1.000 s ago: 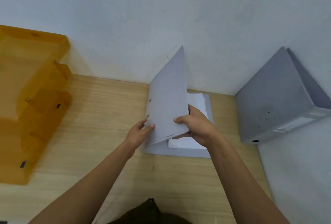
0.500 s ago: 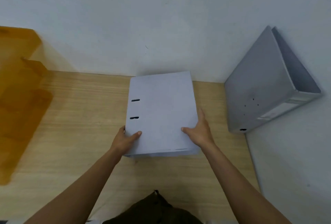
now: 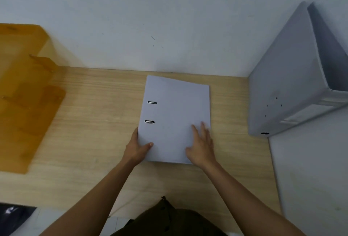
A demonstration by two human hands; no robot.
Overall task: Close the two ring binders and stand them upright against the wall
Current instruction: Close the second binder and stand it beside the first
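A pale grey ring binder (image 3: 177,111) lies flat and closed on the wooden table (image 3: 98,122), two ring slots showing near its left edge. My left hand (image 3: 138,148) grips its near left corner, thumb on the cover. My right hand (image 3: 201,146) rests flat on the cover near the right front corner, fingers spread. A second grey binder (image 3: 288,85) stands closed at the right, leaning into the corner against the wall (image 3: 150,19).
An amber translucent letter tray (image 3: 24,92) stands at the left against the wall. A white partition (image 3: 310,179) borders the table on the right. A dark object (image 3: 13,217) lies at the bottom left corner.
The raised front cover has come down and the binder now lies shut. My right hand moved from the cover's edge to lie flat on top.
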